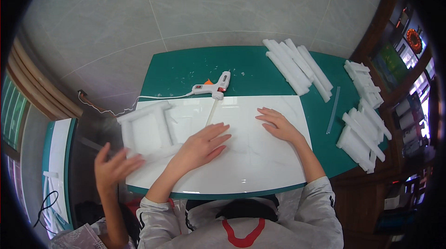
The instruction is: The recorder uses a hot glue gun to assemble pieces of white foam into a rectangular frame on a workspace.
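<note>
both of the person's own hands are empty above the white marbled board (260, 167) that covers the near part of the green worktop (174, 70). the left hand (200, 147) is flat and palm down, its fingers a little spread, just beside the white foam frame (168, 128); whether it touches the board or a foam edge i cannot tell. the right hand (278, 126) is also palm down, fingers loosely parted, near the board's right side. the frame lies at the board's left end, and its left side seems to reach past the edge, so a sideways nudge could tip it off; a co-worker's hand (116, 167), blurred and spread close by, might give that nudge. the hot glue gun (204, 89) lies on its side beyond the left hand, nozzle pointing away, a glue stick (212, 112) standing out of its back over the board. if it is hot, a careless reach across could mean a burn, and a snag on the white cord (160, 97), which runs off left behind the frame, could drag it into the foam and melt it. the loose foam strips (290, 68) at the far right look light enough for a sleeve to scatter.
</note>
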The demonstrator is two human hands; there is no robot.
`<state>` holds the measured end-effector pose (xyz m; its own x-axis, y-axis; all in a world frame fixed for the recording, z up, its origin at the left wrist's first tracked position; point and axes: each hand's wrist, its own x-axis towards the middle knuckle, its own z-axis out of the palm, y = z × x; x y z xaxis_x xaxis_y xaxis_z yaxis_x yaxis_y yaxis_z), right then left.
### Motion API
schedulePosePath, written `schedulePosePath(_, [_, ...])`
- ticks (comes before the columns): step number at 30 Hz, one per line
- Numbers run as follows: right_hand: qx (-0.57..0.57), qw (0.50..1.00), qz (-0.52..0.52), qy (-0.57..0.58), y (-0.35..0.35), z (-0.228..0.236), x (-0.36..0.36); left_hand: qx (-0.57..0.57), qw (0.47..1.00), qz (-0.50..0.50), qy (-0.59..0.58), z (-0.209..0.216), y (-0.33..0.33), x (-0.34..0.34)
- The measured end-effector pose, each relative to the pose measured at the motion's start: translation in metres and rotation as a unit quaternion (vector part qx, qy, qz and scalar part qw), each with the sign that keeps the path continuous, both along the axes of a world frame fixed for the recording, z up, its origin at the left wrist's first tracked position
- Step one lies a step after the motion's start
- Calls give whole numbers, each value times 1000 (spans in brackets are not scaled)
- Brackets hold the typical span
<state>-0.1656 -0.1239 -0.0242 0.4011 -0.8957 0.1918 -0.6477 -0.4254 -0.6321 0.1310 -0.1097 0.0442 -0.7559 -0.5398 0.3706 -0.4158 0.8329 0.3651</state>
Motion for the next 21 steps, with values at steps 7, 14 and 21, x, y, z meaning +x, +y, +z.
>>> schedulePosePath(7, [-9, 1000, 1, -4, 0, -6, -3, -177, 845, 480, 155, 16, 21, 92])
schedulePosePath(14, [-16, 1000, -6, 4, 0, -4, 1, 231, 747, 607, 142, -50, -15, 236])
schedulePosePath(21, [-24, 1000, -8, 5, 0, -10, -4, 490, 734, 459, 103, -29, -29, 243])
